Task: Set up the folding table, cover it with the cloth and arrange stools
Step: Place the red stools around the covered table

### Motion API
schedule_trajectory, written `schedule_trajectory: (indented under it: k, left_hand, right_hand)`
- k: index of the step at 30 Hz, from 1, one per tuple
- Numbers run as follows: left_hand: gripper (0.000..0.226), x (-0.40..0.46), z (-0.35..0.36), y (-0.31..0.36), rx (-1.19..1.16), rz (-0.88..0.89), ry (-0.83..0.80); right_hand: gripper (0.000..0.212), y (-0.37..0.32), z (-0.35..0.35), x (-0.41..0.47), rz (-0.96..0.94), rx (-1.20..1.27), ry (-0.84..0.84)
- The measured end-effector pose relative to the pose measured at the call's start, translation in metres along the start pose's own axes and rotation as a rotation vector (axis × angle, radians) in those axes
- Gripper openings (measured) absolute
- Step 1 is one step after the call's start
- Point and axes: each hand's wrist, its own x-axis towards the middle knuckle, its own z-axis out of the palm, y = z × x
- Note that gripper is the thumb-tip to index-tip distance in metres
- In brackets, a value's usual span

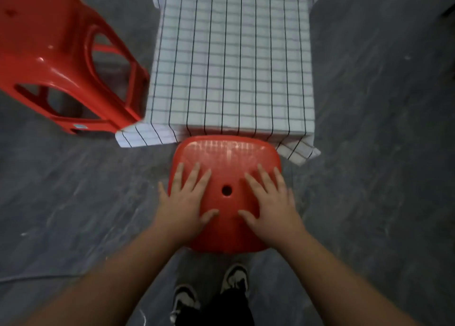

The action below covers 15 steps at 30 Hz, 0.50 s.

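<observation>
A white cloth with a black grid (231, 62) covers the folding table, its corners hanging down at the near end. A red plastic stool (225, 153) stands on the floor right against the table's near edge, with a round hole in the middle of its seat. My left hand (184, 200) lies flat on the left half of the seat, fingers spread and straight. My right hand (268, 202) lies flat on the right half in the same way. A second red stool (56, 62) stands at the table's left side.
Grey concrete floor (374, 153) surrounds the table on all sides. My two feet in black-and-white shoes (209, 293) stand just behind the near stool. A thin pale cable (37, 277) runs along the floor at the lower left.
</observation>
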Motion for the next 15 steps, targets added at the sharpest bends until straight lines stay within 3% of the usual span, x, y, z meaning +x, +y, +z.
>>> schedule_trajectory:
  k: [5,15]
  left_hand:
    - [0.11,0.006,0.024,-0.003,0.029,0.007,0.019]
    - [0.12,0.007,0.017,0.0,0.014,-0.031,0.037]
  right_hand:
    - [0.099,0.017,0.029,0.002,-0.015,-0.041,0.001]
    - [0.1,0.013,0.03,0.002,0.013,0.021,0.034]
